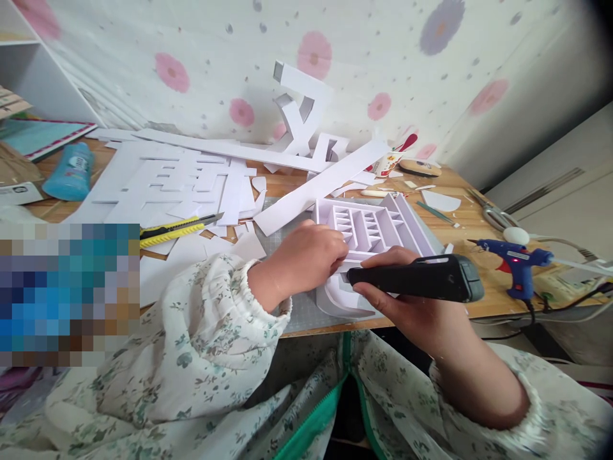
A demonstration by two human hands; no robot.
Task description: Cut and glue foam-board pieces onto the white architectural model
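Note:
A white foam-board structure (402,237) with many small compartments lies at the table's front edge, on a grey cutting mat (299,305). My left hand (311,254) is closed at the structure's left side, its fingers curled down; what they hold, if anything, is hidden. In my right hand (407,287) is a black-handled tool (421,279), gripped between thumb and fingers. The tool's front end points left, close to my left fingers and over the curved white part (338,300) at the near end. Its tip is hard to make out.
Cut white sheets (177,179) and a yellow cutter (177,231) lie left. White letter shapes (301,121) stand behind, with long strips before them. On the right are a blue glue gun (520,259) with its cord, scissors (498,214) and scraps. A blue bottle (71,171) is far left.

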